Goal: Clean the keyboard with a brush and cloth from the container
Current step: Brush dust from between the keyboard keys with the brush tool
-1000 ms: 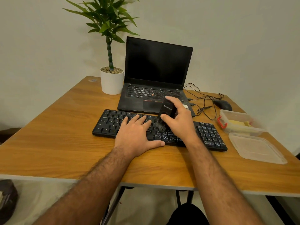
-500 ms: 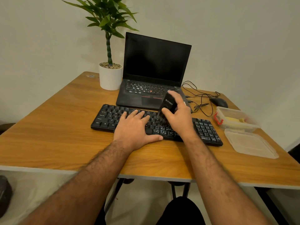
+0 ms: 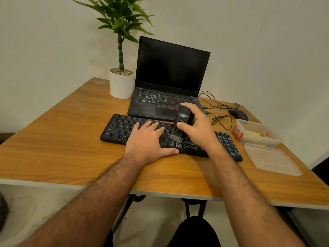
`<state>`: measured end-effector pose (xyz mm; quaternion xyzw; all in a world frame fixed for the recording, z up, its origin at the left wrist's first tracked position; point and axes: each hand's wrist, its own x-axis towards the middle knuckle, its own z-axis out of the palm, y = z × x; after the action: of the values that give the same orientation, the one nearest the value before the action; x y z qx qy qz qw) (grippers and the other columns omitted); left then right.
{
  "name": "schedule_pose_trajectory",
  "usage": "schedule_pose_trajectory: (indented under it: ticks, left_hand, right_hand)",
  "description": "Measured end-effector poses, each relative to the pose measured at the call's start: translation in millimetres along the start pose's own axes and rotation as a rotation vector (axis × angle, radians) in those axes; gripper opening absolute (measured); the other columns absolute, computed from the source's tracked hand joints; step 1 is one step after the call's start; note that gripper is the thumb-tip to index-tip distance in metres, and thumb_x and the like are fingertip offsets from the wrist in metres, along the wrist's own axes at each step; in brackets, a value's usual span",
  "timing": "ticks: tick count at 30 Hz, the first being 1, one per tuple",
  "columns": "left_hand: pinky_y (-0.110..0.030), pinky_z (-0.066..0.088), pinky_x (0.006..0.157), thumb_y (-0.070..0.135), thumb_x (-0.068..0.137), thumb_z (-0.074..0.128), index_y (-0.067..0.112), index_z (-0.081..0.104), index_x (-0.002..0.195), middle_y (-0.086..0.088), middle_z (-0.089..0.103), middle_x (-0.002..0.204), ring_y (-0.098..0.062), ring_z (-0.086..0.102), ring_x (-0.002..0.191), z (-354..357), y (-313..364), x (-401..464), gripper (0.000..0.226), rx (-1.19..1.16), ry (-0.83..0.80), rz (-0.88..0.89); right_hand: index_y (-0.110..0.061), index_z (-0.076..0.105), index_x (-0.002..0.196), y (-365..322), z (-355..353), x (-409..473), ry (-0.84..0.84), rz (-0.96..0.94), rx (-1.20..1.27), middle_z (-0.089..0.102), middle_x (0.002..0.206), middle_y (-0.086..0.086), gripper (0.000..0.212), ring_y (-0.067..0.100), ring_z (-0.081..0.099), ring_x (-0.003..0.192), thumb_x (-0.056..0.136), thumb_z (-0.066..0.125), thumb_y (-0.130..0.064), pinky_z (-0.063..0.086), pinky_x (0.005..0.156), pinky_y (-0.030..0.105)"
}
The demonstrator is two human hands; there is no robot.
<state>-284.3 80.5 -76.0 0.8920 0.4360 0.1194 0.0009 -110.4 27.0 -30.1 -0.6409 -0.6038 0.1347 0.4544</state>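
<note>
left hand (image 3: 148, 139) flat, fingers straight | right hand (image 3: 199, 129) curled, gripping

"ctrl", "alt" on keyboard (image 3: 124, 129)

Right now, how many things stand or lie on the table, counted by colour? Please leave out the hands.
Black: 4: keyboard, laptop, brush, mouse
White: 1: plant pot
Clear plastic: 2: container, lid
Total: 7
</note>
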Motion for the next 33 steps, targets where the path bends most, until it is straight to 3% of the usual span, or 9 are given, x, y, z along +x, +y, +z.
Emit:
schedule_pose_trajectory:
  ticks: [5, 11, 16, 22, 28, 33]
  left_hand:
    - [-0.052, 0.011, 0.123, 0.099, 0.068, 0.027, 0.027, 0.034, 0.153, 0.002, 0.028, 0.163, -0.019, 0.018, 0.152, 1.4, -0.1, -1.1, 0.112, 0.001, 0.011, 0.001]
    - [-0.052, 0.011, 0.123, 0.099, 0.068, 0.027, 0.028, 0.034, 0.153, 0.002, 0.028, 0.163, -0.019, 0.018, 0.151, 1.6, -0.8, -0.1, 0.111, 0.002, 0.011, 0.007]
    - [-0.052, 0.011, 0.123, 0.099, 0.068, 0.026, 0.027, 0.034, 0.154, 0.002, 0.028, 0.163, -0.019, 0.018, 0.152, 2.1, -0.8, -0.7, 0.112, 0.008, 0.008, 0.006]
    - [-0.052, 0.012, 0.123, 0.098, 0.068, 0.028, 0.027, 0.034, 0.153, 0.002, 0.028, 0.163, -0.02, 0.019, 0.151, 1.1, -0.6, 0.0, 0.111, -0.001, 0.005, 0.005]
    - [-0.052, 0.012, 0.123, 0.098, 0.069, 0.028, 0.027, 0.034, 0.154, 0.001, 0.028, 0.163, -0.02, 0.019, 0.151, 1.5, -0.3, -1.2, 0.111, -0.004, 0.007, 0.003]
    - [-0.052, 0.012, 0.123, 0.098, 0.069, 0.029, 0.027, 0.035, 0.153, 0.002, 0.03, 0.162, -0.02, 0.02, 0.151, 1.8, -0.7, -0.3, 0.11, -0.012, 0.014, 0.005]
  right_hand:
    - [-0.04, 0.037, 0.144, 4.0, 13.3, -2.5, 0.174, -0.015, -0.102, 0.056, 0.129, -0.004, 0.067, 0.009, 0.057, 0.111, 0.09, 0.069, -0.018, 0.059, 0.08, 0.024]
    - [-0.037, 0.044, 0.14, -3.6, -2.2, -1.6, -0.016, 0.012, -0.061, 0.056, 0.12, -0.006, 0.064, 0.012, 0.061, 0.105, 0.087, 0.072, -0.014, 0.06, 0.076, 0.025]
    - [-0.04, 0.037, 0.145, -2.9, 11.0, -7.5, 0.136, -0.012, -0.105, 0.052, 0.124, -0.011, 0.068, 0.007, 0.057, 0.108, 0.09, 0.07, -0.017, 0.058, 0.079, 0.022]
    - [-0.041, 0.044, 0.138, -10.6, -2.3, -10.8, -0.058, -0.02, -0.108, 0.051, 0.114, -0.016, 0.063, 0.007, 0.058, 0.101, 0.088, 0.071, -0.014, 0.059, 0.071, 0.021]
    - [-0.042, 0.037, 0.144, -11.9, 14.0, -15.3, 0.105, -0.031, -0.118, 0.054, 0.123, -0.011, 0.068, 0.007, 0.057, 0.108, 0.089, 0.07, -0.017, 0.058, 0.081, 0.025]
    - [-0.041, 0.041, 0.14, -17.5, 6.2, -21.9, -0.007, -0.034, -0.204, 0.054, 0.115, -0.013, 0.064, 0.008, 0.058, 0.103, 0.088, 0.07, -0.018, 0.059, 0.08, 0.027]
